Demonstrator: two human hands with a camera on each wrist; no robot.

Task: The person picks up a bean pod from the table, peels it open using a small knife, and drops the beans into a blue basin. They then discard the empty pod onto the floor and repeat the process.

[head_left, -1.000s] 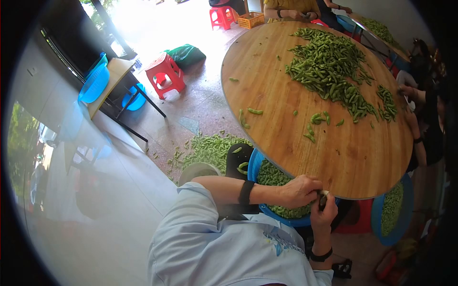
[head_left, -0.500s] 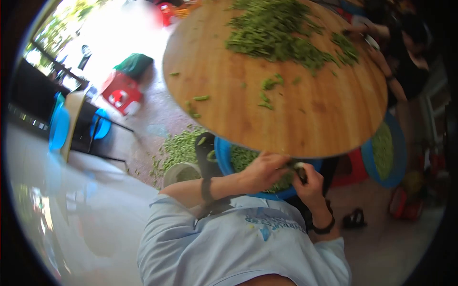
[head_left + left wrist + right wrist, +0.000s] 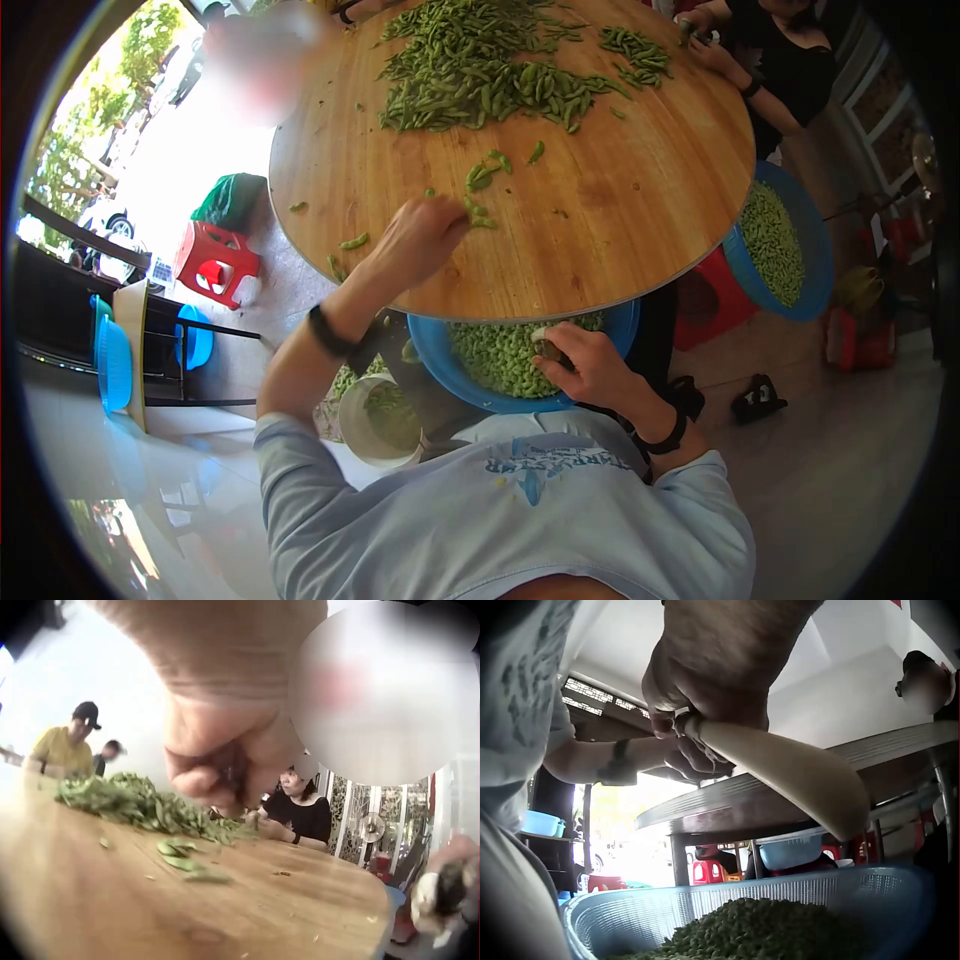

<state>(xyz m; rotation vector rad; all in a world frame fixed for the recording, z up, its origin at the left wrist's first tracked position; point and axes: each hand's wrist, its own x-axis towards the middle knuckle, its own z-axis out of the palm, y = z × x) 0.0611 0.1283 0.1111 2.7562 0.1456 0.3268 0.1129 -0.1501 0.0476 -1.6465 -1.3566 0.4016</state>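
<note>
My left hand [image 3: 420, 240] reaches over the round wooden table [image 3: 560, 240], its fingers curled. Its fingertips are right beside a few loose green soybean pods [image 3: 482, 178]; the left wrist view shows no pod between the curled fingers. Below the near edge of the table, my right hand [image 3: 592, 365] grips a tool with a smooth cream-coloured handle [image 3: 791, 772]; its other end is hidden in the fingers. Under that hand stands a blue basket [image 3: 430, 350] of shelled green beans [image 3: 500, 350]. A large heap of pods [image 3: 470, 75] lies on the far side of the table.
A pale bucket [image 3: 352, 420] stands left of the basket, with pods on the floor around it. Another blue basin [image 3: 815, 260] of beans is at the right. A person in black [image 3: 780, 60] sits across the table. A red stool [image 3: 215, 262] is at the left.
My left hand has left the right hand and moved forward over the table to the loose pods. The right hand still grips the tool above the basket. The head view has swung right.
</note>
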